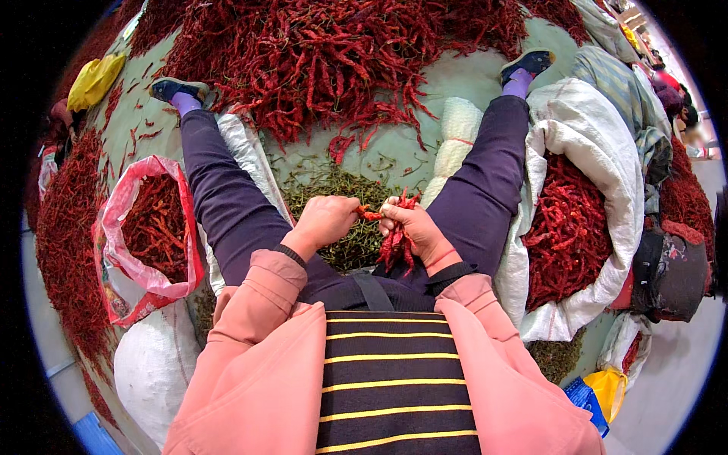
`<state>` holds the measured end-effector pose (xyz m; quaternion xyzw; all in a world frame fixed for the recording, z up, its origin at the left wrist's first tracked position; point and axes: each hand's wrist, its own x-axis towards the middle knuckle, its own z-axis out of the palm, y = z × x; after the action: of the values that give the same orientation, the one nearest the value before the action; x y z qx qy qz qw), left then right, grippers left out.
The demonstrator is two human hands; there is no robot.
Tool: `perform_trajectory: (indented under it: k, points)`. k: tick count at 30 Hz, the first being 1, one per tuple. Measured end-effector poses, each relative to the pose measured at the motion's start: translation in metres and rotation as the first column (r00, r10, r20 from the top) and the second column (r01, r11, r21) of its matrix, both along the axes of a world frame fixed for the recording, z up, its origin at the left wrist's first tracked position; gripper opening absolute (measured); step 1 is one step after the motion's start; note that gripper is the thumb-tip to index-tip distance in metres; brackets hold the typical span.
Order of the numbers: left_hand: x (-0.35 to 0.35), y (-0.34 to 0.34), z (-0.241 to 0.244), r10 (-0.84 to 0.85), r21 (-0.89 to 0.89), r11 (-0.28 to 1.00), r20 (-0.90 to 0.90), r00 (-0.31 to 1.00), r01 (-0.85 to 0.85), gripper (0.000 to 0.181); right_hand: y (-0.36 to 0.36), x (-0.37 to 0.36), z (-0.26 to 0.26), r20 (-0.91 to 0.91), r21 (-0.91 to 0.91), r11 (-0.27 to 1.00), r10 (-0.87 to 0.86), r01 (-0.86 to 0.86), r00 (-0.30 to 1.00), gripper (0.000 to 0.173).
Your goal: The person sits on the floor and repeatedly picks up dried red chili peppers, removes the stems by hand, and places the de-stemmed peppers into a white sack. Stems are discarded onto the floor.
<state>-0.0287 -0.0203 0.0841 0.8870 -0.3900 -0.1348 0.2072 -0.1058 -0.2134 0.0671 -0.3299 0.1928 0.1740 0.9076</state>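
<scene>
My right hand (420, 227) is closed around a bunch of dried red chilli peppers (395, 253) that stick out above and below the fist. An orange-red chilli (368, 214) spans the gap between my two hands. Its left end is in the curled fingers of my left hand (327, 220), and its right end meets my right thumb and fingertips. Below both hands, between my thighs, lies a heap of green-brown chilli stems (347, 250). The left fingertips are partly hidden.
A large chilli heap (318, 62) lies beyond my feet. Left stands a red-and-white plastic bag (190, 227) of chillies; right, a white woven sack (625, 187) of redder ones. A rolled white mesh bag (455, 136) lies by my right leg. Other people (668, 85) sit far right.
</scene>
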Motion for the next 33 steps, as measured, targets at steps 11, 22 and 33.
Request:
perform_trajectory:
  k: [11, 22, 33]
  points:
    - [-0.001, 0.001, 0.018, 0.006, -0.126, 0.987, -0.582, 0.813, -0.098, 0.017, 0.016, 0.020, -0.002, 0.218, -0.925, -0.254, 0.256, 0.283, 0.942, 0.017]
    - [-0.006, 0.041, 0.019, 0.102, -0.165, 0.881, -0.849, 0.519, -0.444, 0.015, 0.005, 0.024, -0.023, 0.102, -0.375, 0.927, 0.027, 0.013, 0.994, 0.026]
    - [0.030, 0.143, 0.030, 0.567, -0.629, 0.422, -0.379, 0.731, -0.653, 0.020, 0.004, 0.032, -0.022, 0.021, 0.089, 0.995, -0.047, 0.045, 0.999, 0.012]
